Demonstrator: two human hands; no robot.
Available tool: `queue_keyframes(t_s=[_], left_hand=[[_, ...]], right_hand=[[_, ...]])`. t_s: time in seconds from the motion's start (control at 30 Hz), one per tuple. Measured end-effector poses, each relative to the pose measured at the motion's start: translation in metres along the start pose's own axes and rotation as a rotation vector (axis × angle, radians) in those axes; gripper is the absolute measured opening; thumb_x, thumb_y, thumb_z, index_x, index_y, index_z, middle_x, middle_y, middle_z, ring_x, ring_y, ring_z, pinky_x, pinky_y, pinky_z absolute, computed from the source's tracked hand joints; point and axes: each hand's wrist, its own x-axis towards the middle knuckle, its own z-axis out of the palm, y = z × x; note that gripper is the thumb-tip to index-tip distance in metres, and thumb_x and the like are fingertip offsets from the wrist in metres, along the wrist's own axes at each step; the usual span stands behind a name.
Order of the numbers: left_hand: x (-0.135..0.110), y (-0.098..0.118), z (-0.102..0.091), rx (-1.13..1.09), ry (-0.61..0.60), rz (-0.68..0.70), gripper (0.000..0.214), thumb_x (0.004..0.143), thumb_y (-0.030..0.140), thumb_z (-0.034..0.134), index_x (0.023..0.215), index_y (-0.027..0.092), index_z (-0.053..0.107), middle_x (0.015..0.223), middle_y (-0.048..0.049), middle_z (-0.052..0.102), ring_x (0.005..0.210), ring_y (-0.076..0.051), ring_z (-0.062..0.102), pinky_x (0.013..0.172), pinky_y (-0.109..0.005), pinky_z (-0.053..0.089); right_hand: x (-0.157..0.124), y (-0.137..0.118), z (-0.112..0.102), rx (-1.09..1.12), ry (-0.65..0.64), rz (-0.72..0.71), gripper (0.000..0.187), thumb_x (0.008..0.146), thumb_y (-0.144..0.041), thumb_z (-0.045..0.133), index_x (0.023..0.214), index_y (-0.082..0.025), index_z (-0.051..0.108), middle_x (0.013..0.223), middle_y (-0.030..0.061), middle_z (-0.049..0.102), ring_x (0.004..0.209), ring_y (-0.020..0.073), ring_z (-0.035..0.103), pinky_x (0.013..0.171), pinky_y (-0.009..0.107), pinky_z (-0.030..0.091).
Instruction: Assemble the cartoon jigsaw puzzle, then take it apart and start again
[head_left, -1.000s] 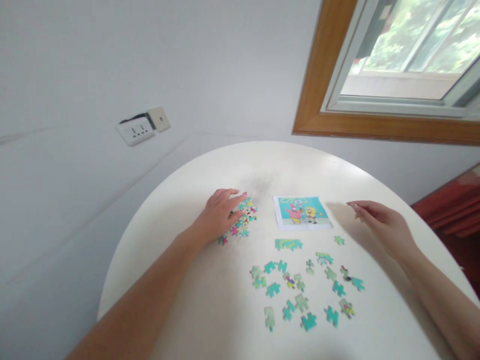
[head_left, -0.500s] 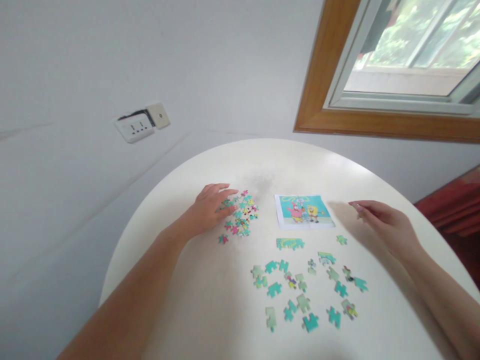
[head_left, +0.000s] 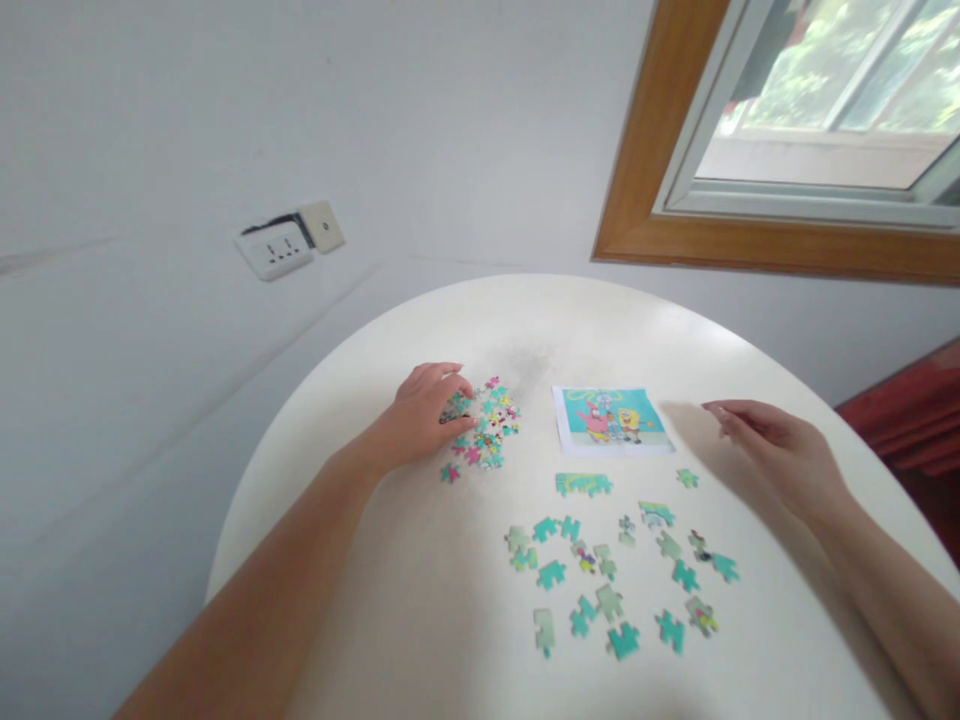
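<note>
My left hand (head_left: pixel 433 412) rests at the left side of a pile of loose jigsaw puzzle pieces (head_left: pixel 495 420). Its fingers are curled over the pile's edge, with thumb and fingertips apart and pieces showing between them. To the right of a printed cartoon picture sheet (head_left: pixel 615 421), my right hand (head_left: pixel 776 450) hovers with fingertips pinched together; whatever they hold, if anything, cannot be made out. Several separate puzzle pieces (head_left: pixel 623 640), mostly teal and pale green, lie spread out below the sheet. Just under it sits a joined strip of teal pieces (head_left: pixel 583 484).
All of this lies on a round white table (head_left: pixel 420 610) that stands against a pale wall. A wall socket (head_left: pixel 276 250) is at the left, a wood-framed window (head_left: pixel 637 220) at the upper right, and red cloth (head_left: pixel 911 415) hangs beyond the table's right edge.
My left hand's fingers have curled in closer over the pile. The right hand keeps its pinch beside the sheet. The whole view has shifted slightly.
</note>
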Motion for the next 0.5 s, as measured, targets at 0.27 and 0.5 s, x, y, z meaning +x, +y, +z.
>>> queue_keyframes(t_s=[0.27,0.5], left_hand=[[-0.001,-0.012,-0.005,-0.004,0.029,-0.007,0.046,0.086,0.061,0.051,0.104,0.02,0.062,0.133,-0.0138,0.051,0.13,-0.031,0.041,0.111,-0.047,0.029],[0.0,0.014,0.008,-0.009,0.013,-0.017,0.063,0.08,0.064,0.059,0.126,0.021,0.053,0.144,-0.0148,0.042,0.138,-0.032,0.033,0.115,-0.049,0.022]], right_hand=[[0.0,0.0,0.001,0.026,-0.004,0.013,0.045,0.079,-0.058,0.064,0.099,-0.019,0.073,0.093,0.0079,0.073,0.083,0.0226,0.063,0.074,0.032,0.045],[0.001,0.004,0.001,0.046,-0.007,0.017,0.043,0.079,-0.056,0.065,0.1,-0.02,0.073,0.091,0.0068,0.071,0.081,0.0211,0.061,0.073,0.031,0.044]])
